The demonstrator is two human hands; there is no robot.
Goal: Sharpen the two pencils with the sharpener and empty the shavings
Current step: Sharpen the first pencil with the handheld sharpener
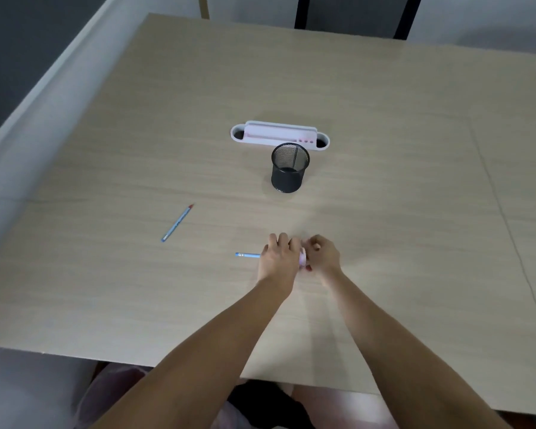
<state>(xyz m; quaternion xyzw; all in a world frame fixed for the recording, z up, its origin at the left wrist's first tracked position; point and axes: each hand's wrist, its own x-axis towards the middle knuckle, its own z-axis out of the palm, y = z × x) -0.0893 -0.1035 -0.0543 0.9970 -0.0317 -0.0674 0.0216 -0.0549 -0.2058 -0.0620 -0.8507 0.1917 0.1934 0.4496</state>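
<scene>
A light wood-grain table [384, 97] fills most of the view, with a thin seam running down its right side. Set into its middle is a white cable port [279, 134] with an oval hole at each end. Left of the table a pale ledge [41, 88] runs diagonally beside a dark grey panel [19, 41]. Beyond the far edge stand a dark chair back [353, 13] and a pale wall [477, 17]. The light is soft and even.

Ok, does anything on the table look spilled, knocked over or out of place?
Nothing stands out. The mesh cup stands upright before the white organizer, no shavings show on the table, and the spare pencil lies flat, apart from the hands working at the sharpener.
</scene>
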